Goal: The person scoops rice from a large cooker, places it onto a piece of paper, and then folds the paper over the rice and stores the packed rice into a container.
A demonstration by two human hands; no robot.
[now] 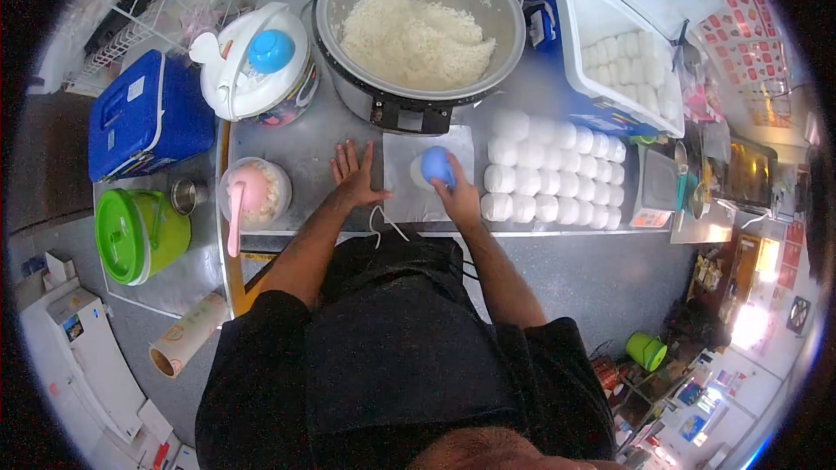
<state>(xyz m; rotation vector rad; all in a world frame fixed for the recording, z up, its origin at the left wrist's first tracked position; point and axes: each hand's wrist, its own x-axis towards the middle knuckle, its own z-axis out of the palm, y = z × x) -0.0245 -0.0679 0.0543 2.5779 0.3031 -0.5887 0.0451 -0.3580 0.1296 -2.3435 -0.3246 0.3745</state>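
My right hand [457, 192] grips a small blue bowl [436, 164], held over a pale round portion [419, 173] on a white sheet [398, 143]. My left hand [354, 176] lies with fingers spread on the metal table [313, 143], left of the sheet, holding nothing. Beyond the sheet stands a large pot of cooked rice [418, 39]. Rows of white wrapped bundles [548, 179] sit to the right. A clear tub [284, 192] with a pink scoop [248, 192] stands left of my left hand.
At back left are a blue cooler [157, 111] and a lidded white container [225, 72] with a blue bowl on it. A green bucket [173, 232] stands at left. An open cooler [588, 59] with more wrapped bundles is at back right, and a metal box [656, 183] at right.
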